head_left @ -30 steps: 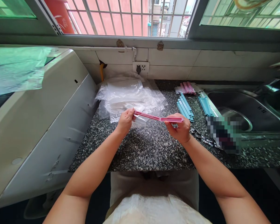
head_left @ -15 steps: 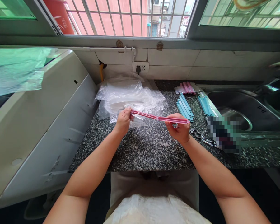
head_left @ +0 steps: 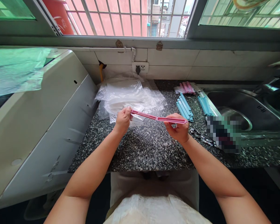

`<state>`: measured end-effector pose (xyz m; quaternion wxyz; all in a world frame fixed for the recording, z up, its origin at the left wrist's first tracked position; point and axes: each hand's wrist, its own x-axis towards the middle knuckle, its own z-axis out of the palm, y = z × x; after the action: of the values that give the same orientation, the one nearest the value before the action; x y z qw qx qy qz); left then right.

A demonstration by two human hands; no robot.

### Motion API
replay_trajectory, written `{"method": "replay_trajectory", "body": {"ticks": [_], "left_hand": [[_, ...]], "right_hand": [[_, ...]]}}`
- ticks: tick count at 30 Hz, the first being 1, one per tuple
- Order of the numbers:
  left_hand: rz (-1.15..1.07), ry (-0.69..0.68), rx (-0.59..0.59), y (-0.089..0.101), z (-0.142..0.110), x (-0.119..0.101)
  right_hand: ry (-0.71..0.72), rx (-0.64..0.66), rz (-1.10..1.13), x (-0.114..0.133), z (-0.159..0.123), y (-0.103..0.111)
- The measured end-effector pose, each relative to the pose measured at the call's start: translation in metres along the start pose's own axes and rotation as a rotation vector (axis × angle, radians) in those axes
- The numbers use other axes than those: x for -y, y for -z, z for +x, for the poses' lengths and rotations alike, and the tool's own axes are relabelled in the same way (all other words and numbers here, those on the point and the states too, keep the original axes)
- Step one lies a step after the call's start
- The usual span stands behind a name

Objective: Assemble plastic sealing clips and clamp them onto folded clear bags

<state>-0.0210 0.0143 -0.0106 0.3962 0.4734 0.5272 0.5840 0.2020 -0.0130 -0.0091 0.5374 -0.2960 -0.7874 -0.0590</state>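
Note:
Above the counter, a long pink bag clip (head_left: 149,116) stretches between my two hands, its two slim channelled arms unfolded at a hinge near the middle. My left hand (head_left: 122,120) pinches its left end. Closed around the right arm, near the other end, is my right hand (head_left: 179,130), with the thumb below. Behind my left hand lies a heap of clear plastic bags (head_left: 128,93). Several blue bag clips (head_left: 184,107) lie side by side past my right hand, and more blue clips (head_left: 205,105) rest by the sink.
Pink clips (head_left: 187,87) in clear wrapping lie at the back right. A metal sink (head_left: 238,96) is set in the speckled counter (head_left: 149,152). Near its front-left corner are a blurred-out packet (head_left: 224,135) and small shiny pieces (head_left: 204,137). A white appliance (head_left: 60,102) borders the left.
Both hands and the unfolded pink clip have shifted very slightly left. The grip and everything on the counter look the same.

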Motion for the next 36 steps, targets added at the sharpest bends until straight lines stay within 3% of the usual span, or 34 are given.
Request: {"method": "replay_trajectory", "body": {"ticks": [11, 26, 36], "left_hand": [[0.104, -0.067, -0.002, 0.002, -0.002, -0.003], [0.173, -0.094, 0.048, 0.0, -0.01, -0.008], [0.185, -0.128, 0.101, 0.0, -0.011, -0.007]], "right_hand": [[-0.01, 0.006, 0.038, -0.002, -0.003, -0.003], [-0.117, 0.133, 0.052, -0.002, -0.004, -0.011], [-0.08, 0.131, 0.017, -0.001, -0.005, -0.013]]}}
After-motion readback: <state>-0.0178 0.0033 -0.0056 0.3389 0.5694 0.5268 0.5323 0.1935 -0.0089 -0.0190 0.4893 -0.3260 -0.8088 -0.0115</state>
